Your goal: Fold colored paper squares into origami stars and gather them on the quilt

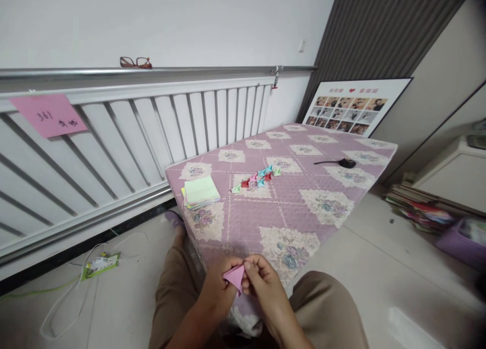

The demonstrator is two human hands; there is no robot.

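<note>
Two bare hands meet over the near end of the table, between the person's knees (330, 308). The left hand (220, 284) grips a folded pink paper (236, 275) at its left side, and the right hand (268, 283) is closed on its right edge, thumb against curled fingers. The paper is held up in front of the cloth (283, 216), a quilted mauve cover with cream diamonds and printed flowers, which bunches at the near end.

Farther up the cloth, small folded shapes (253, 178) in green, red, pink and blue lie in a loose slanting cluster. To their left, near the table's edge, is a stack of paper (201, 189), pale green on top. A black object (346, 163) with a thin stem lies toward the right edge.

A white radiator (214, 120) runs along the left side, with a pink note (49, 115) on it bearing handwriting. Glasses (135, 62) sit on the metal pipe (212, 71) above. Beyond the far end, a photo board (353, 98) leans against a dark ribbed panel (364, 32). On the pale floor (379, 258), a white cable (56, 308) loops at left; at right stand piled papers (417, 207) and a purple box (461, 245).
</note>
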